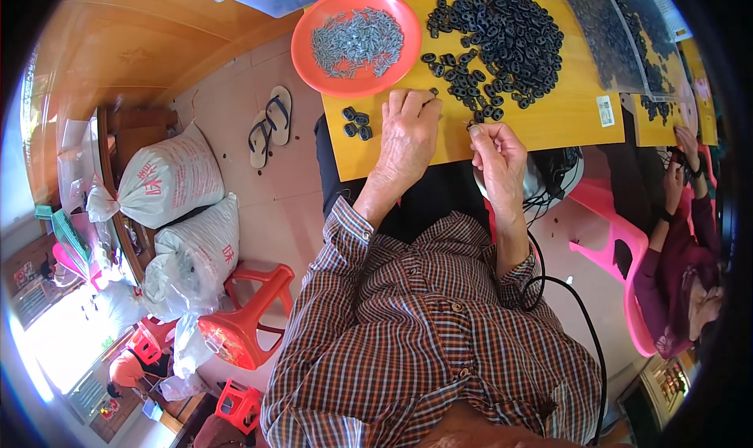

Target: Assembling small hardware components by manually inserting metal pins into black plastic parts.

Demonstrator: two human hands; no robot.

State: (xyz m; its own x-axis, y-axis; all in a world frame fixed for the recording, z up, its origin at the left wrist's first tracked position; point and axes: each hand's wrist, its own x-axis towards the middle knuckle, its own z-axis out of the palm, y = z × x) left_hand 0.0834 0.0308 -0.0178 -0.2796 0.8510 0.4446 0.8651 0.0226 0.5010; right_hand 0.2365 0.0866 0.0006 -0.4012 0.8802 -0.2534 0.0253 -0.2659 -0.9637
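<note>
The landmark is the red plate [303, 44], set on the yellow tabletop [584, 75] and holding a heap of small grey metal screws [357, 42].

Hands: the two are apart. The left hand [409, 130] is just below the plate's right side, back upward, fingers bent downward; a dark bit shows beside its fingertips, and whether the fingers grip it cannot be determined. The right hand [500, 154] is farther right of the plate, near the table edge, thumb and forefinger pinched on a small black piece [472, 124], mostly hidden by the fingertips.

Parts: a large pile of black two-holed pieces [518, 40] lies right of the plate, its looser pieces spreading toward the right hand. Four black pieces [361, 119] lie grouped just below the plate, left of the left hand.

Surroundings: a clear bag [604, 36] of black pieces lies at the far right of the plate. A pair of slippers [280, 116] is on the floor, left of the plate and lower.
</note>
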